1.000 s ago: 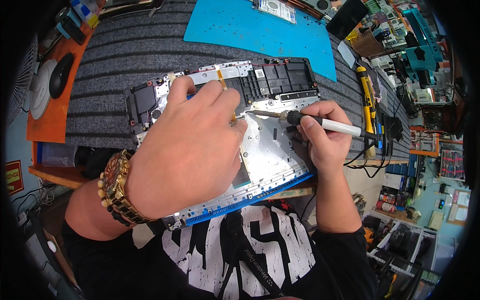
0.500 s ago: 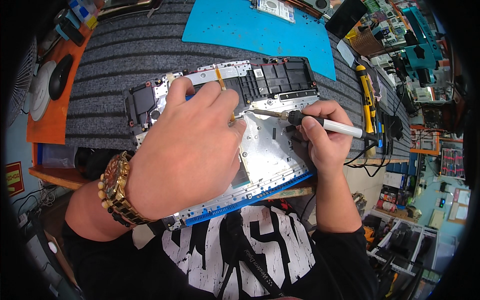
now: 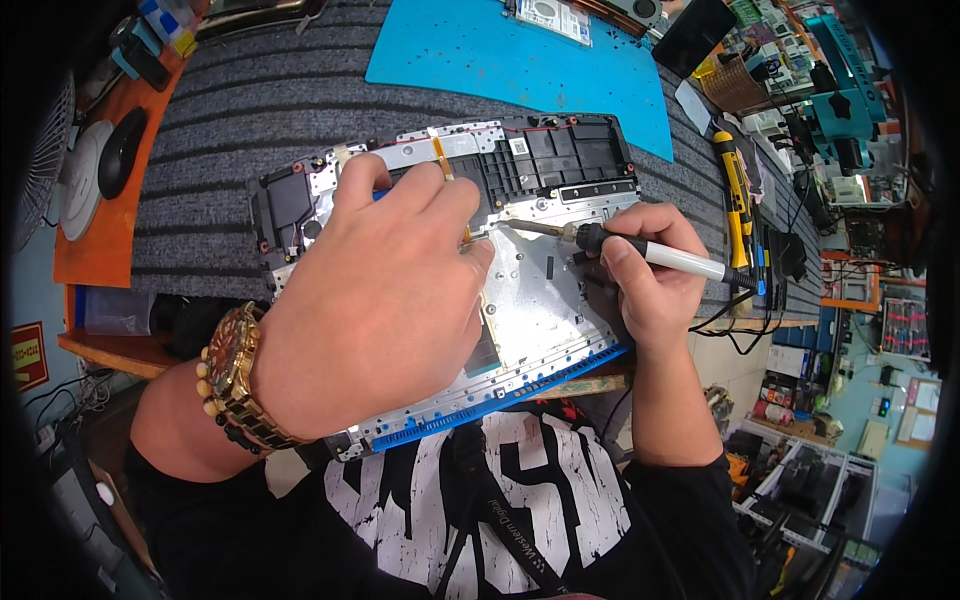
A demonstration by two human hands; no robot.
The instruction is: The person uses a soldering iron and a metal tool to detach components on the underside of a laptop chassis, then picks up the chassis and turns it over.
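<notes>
An opened laptop base (image 3: 560, 310), silver inside with a black frame and a blue front edge, lies upside down on a grey ribbed mat (image 3: 250, 110). My left hand (image 3: 380, 290) rests on top of it, palm down, fingers pressing near an orange ribbon cable (image 3: 440, 158); whether it pinches anything is hidden. My right hand (image 3: 640, 275) grips a soldering iron (image 3: 640, 250) with a black and white handle, its metal tip pointing left and meeting my left fingertips over the silver plate.
A blue work mat (image 3: 520, 60) lies behind the laptop. A yellow and black tool (image 3: 735, 200) sits at the right mat edge beside black cables. An orange pad with a mouse (image 3: 120, 150) is at the left. Cluttered shelves fill the right side.
Hardly any. Both hands hold their places; the iron's tip stays at the same spot by my left fingertips.
</notes>
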